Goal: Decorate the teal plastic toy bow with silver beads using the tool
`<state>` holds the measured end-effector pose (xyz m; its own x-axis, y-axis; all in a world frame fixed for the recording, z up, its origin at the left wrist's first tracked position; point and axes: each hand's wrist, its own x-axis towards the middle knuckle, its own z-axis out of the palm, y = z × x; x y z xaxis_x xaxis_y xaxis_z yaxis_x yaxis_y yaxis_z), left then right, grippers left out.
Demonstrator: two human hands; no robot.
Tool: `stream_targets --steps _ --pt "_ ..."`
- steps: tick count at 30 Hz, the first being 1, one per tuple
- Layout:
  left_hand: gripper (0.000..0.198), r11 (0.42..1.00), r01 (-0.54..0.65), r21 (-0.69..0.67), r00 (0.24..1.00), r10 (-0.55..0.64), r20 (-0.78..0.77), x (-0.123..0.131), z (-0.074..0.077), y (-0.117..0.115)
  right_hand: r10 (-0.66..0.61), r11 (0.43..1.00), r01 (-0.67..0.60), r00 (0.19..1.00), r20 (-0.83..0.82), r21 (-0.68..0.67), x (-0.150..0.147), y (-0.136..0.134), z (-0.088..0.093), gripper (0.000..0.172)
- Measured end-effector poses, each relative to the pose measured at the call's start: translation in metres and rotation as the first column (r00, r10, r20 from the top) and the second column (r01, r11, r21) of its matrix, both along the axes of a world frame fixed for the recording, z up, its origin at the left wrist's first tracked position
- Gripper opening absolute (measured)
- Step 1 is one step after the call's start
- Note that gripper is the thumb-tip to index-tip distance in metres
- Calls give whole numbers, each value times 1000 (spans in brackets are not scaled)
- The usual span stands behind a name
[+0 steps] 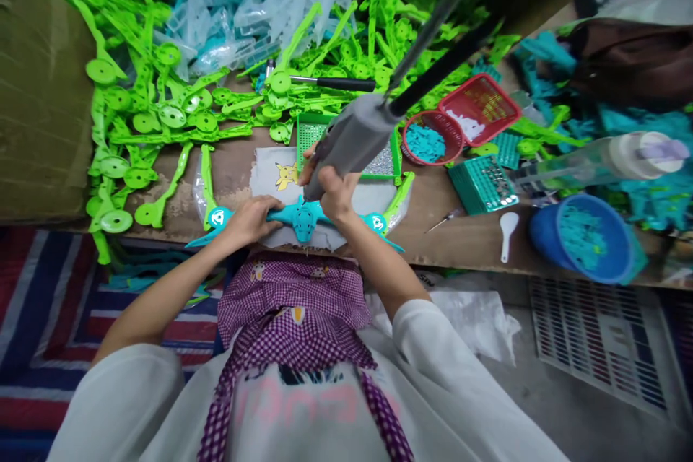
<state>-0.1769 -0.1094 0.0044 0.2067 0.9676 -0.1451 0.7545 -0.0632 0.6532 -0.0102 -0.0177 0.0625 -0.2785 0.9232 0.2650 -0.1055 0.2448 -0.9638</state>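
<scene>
A teal toy body (304,221) lies across a grey cloth (265,167) at the table's front edge, with green curved arms (206,184) at both ends. My left hand (254,220) presses on its left part, fingers closed round it. Above its middle, my right hand (334,191) is wrapped round a grey electric screwdriver (354,137), which points down at the toy's centre. The tool hides its tip and part of the right fingers. Just behind stands a green tray (396,159) holding small metal screws.
Green plastic parts (170,115) are heaped left and behind. A red basket (461,144), a teal box (481,188), a thin screwdriver (444,221), a white spoon (507,234), a blue bucket (546,231) and a bottle (585,162) stand right. A cardboard box (43,94) is far left.
</scene>
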Motion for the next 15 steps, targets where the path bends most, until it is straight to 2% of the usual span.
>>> stream_targets --steps 2,5,15 --pt "30 1000 -3 8 1000 3 -7 0 0 0 34 999 -34 998 -53 -9 -4 -13 -12 52" --pt "30 1000 5 26 1000 -5 -17 0 -1 0 28 1000 -29 992 -119 -8 -8 -14 -21 52" --pt "29 1000 12 21 1000 -11 -27 1 2 0 128 992 -128 992 -3 2 -19 -11 -25 44"
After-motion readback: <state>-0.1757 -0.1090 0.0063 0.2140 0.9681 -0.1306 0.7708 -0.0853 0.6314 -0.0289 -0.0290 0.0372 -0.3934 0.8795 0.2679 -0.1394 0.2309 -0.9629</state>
